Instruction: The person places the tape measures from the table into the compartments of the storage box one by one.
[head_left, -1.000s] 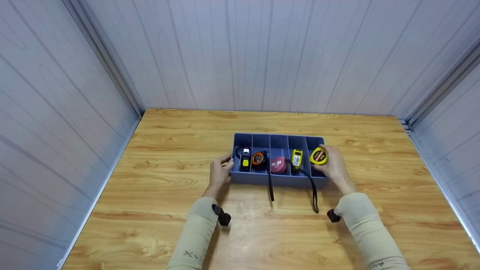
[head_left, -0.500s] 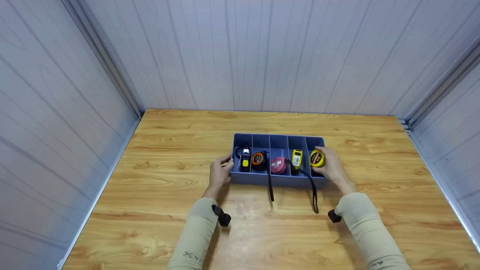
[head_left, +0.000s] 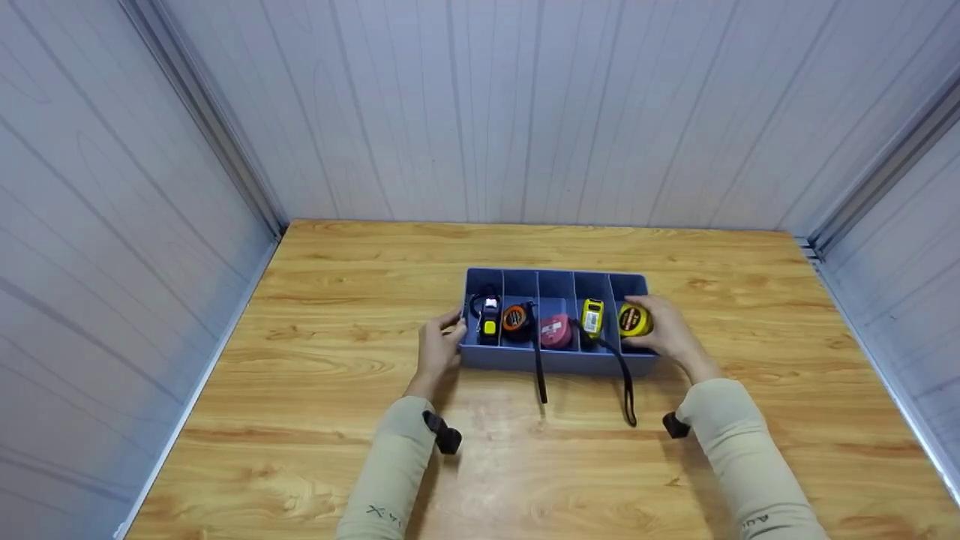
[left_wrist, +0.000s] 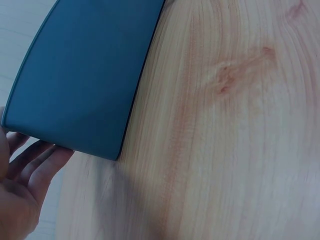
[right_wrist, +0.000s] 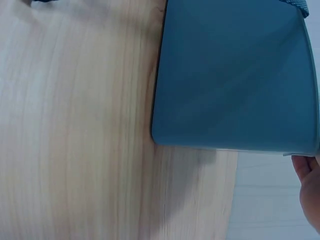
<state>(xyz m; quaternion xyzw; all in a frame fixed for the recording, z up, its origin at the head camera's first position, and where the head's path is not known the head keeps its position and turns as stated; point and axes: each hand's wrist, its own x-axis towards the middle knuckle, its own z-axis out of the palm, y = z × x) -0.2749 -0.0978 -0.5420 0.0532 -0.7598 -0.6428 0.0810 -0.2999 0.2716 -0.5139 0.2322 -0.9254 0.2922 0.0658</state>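
A blue-grey divided box (head_left: pixel 559 362) stands on the table, several tape measures in its compartments. At its left end, my left hand (head_left: pixel 439 345) grips the end wall; in the left wrist view the fingers (left_wrist: pixel 47 170) lie against the outside. My right hand (head_left: pixel 667 334) holds a round yellow tape measure (head_left: pixel 635 320) down in the rightmost compartment. From left to right sit a black-and-yellow tape measure (head_left: pixel 490 322), an orange-and-black one (head_left: pixel 516 318), a red one (head_left: pixel 556 331) and a yellow one (head_left: pixel 592 318). In the right wrist view the box wall (right_wrist: pixel 235 80) hides the held tape measure.
Two black wrist straps (head_left: pixel 541 367) (head_left: pixel 628 390) hang over the box's front wall onto the wooden table (head_left: pixel 555 465). Pale panel walls (head_left: pixel 480 112) enclose the table at the back and both sides.
My right hand has lowered the round yellow tape measure from the rim at the right into the rightmost compartment. The left hand stays at the box's left end.
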